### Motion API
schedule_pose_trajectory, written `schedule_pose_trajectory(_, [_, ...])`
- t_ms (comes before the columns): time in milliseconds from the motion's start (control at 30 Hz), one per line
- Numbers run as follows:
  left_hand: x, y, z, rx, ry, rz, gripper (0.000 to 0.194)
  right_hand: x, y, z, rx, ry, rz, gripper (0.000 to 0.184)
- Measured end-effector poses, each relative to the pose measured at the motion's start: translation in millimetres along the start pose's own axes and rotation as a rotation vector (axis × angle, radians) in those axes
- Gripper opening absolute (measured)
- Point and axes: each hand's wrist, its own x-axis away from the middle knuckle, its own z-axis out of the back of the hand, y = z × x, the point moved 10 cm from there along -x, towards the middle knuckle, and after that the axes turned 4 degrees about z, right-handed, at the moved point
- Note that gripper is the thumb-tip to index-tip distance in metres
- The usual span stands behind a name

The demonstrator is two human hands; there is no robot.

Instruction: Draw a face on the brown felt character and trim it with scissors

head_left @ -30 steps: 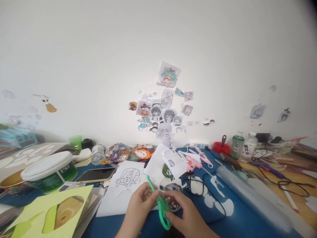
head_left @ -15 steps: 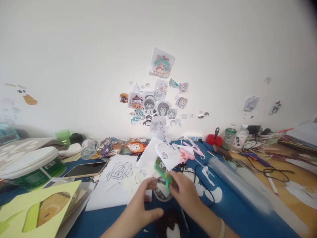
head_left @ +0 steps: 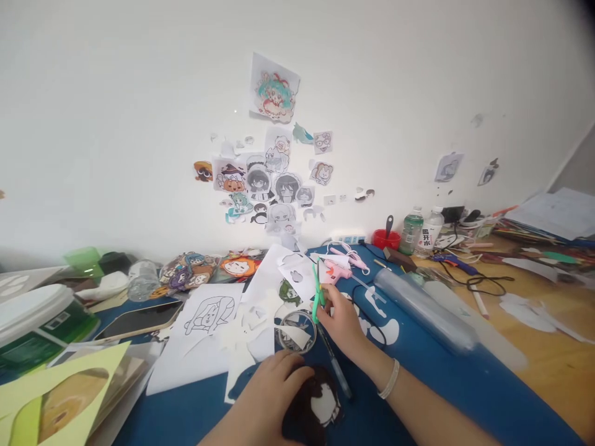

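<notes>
My right hand (head_left: pixel 341 319) grips green-handled scissors (head_left: pixel 317 298) by their loops, the blades pointing up and away. Below them is a round clear container (head_left: pixel 313 337) with paper scraps in it. A pen (head_left: pixel 340 370) lies beside it, under my right wrist. My left hand (head_left: pixel 272 390) is low over the blue table, at the left edge of a dark brown and white cutout (head_left: pixel 320 399). Its fingers and thumb are apart around the cutout's edge; whether they touch it I cannot tell. White paper scraps (head_left: pixel 246 331) lie beyond my left hand.
A line drawing (head_left: pixel 211 314), a phone (head_left: pixel 139 321) and a green-and-white tub (head_left: pixel 41 328) are on the left. A pink glue gun (head_left: pixel 335 272) with cords sits behind my right hand. A clear plastic roll (head_left: pixel 425 313), bottles (head_left: pixel 411 232) and a red bowl (head_left: pixel 385 239) are to the right.
My right hand has lifted the scissors up and away from the round container. My left hand has moved down from beside the container to the brown and white cutout. The view has turned rightward.
</notes>
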Motion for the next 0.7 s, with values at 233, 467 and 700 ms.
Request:
schedule_pose_trajectory(233, [-5.2,-4.6,-20.8,0.165,-0.013,0.025,0.070,2.2,-7.9,1.2,0.008,0.012,0.031,0.029])
schedule_pose_trajectory(467, [1.2,-51.6,7.7,0.679,0.365,0.110,0.041,0.0,-3.1,5.1,-0.095,0.034,-0.026,0.027])
schedule_pose_trajectory(700, [24.4,-81.2,51.4,0.842,0.707,0.163,0.033,13.4,-35.0,-4.9,-0.599,-0.109,-0.073,0.027])
